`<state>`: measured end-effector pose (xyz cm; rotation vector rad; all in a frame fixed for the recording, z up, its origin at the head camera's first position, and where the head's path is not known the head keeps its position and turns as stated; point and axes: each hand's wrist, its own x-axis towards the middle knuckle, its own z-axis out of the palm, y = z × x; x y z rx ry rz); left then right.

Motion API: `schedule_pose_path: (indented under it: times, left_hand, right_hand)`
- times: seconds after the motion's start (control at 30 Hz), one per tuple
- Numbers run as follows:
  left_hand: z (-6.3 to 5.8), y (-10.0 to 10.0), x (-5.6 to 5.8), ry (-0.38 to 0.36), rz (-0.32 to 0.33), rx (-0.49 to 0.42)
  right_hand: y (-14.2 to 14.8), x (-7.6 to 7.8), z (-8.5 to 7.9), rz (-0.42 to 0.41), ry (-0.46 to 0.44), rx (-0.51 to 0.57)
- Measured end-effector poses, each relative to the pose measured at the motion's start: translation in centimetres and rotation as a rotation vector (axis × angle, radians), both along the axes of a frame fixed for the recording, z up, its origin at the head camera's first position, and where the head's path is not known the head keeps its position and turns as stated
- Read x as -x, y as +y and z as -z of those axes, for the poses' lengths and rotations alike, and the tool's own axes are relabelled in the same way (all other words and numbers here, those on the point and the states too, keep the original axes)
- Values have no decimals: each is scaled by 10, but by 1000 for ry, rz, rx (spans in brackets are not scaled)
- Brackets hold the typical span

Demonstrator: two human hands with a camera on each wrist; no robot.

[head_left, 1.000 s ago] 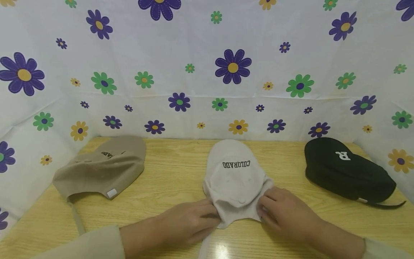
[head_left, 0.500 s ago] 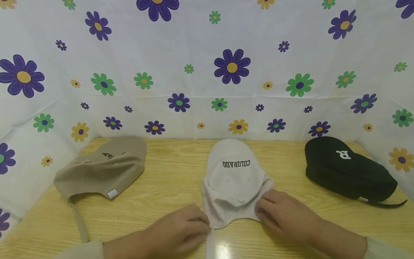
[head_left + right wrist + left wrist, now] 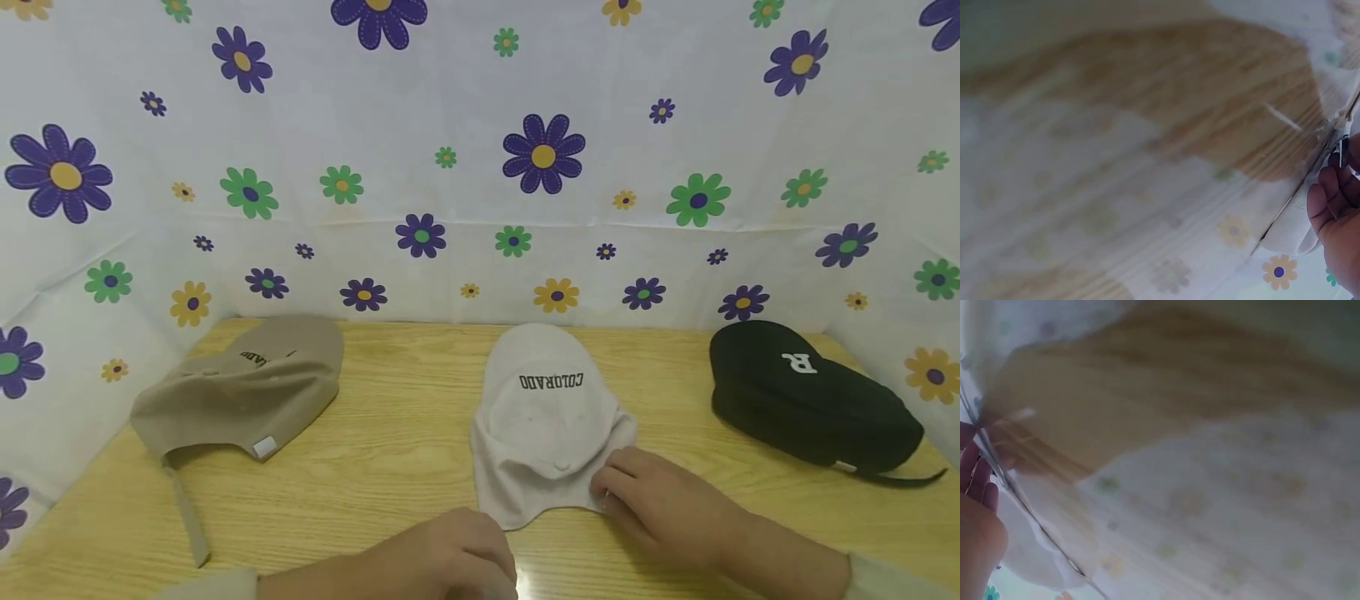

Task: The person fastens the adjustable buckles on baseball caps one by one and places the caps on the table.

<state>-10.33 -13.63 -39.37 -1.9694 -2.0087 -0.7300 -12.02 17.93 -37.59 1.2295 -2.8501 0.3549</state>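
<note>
A pale, off-white baseball cap (image 3: 551,421) lies outer side up near the middle of the wooden tabletop (image 3: 397,400). Its rounded brim (image 3: 532,344) points away from the viewer, so the dark capital lettering (image 3: 551,382), COLORADO, appears upside down. The soft crown sags in folds by the top button (image 3: 562,467); the rear edge, nearest the viewer, arches inward.
</note>
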Motion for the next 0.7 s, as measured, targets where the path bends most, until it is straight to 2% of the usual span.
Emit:
schedule_pose_path:
  times: [0.1,0.3,0.4,0.53,0.7]
  left_hand:
    - [0,3,3,102,34,30]
    - [0,5,-1,179,-29,61]
    - [-1,8,-2,288,-56,80]
    - [0,11,0,395,-64,85]
    - [1,13,-1,398,-75,74]
  right_hand:
    - [0,-1,0,-13,7,8]
    - [0,-1,2,-48,34,43]
    - [1,0,1,-42,0,67]
    - [2,0,-1,-34,-40,103]
    - [2,0,-2,-42,-66,104]
